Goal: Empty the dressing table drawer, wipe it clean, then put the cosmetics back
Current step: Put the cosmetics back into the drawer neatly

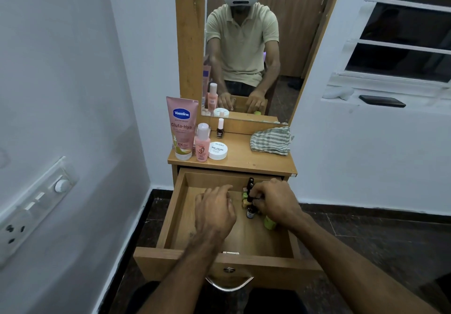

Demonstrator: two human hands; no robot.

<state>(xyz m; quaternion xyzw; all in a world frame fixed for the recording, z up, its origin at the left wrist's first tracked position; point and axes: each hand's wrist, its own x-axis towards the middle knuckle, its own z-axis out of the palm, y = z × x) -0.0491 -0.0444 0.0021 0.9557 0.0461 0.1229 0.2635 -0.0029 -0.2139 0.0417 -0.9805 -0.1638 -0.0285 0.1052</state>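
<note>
The wooden drawer [170, 221] of the dressing table stands pulled fully out, a curved metal handle [229, 285] and a small round lock [229, 270] on its front panel nearest the camera. Both forearms reach over that panel into the drawer. The left hand [214, 212] hovers palm down over the bare wooden floor with its fingers loosely curled and nothing in them. The right hand [275, 201] is further right, its fingers closed round the black cap of a small dark bottle [250, 195] standing among a cluster of little bottles at the drawer's back right. Just in front of it stands another dark bottle [250, 212] with a pale label too small to read, and a green bottle [269, 223] shows partly under the right wrist. More small greenish bottles [244, 195] sit behind, partly hidden.

On the tabletop [244, 159] beyond, at the left, a tall pink tube [181, 128] stands on its cap, reading "Vaseline" in a blue badge, then "Gluta-Hya" and "10X" lower down. Just beside it is a pink bottle [202, 142] with a clear cap, its print unreadable, and touching that a flat white tub [218, 150] marked "NAIL POLISH". Behind these stands a dark nail polish bottle [220, 128] with a white cap. A crumpled green-and-white checked cloth [271, 141] lies at the right rear of the top. The mirror [280, 45] behind reflects a person seated in a pale polo shirt wearing a white headset.
</note>
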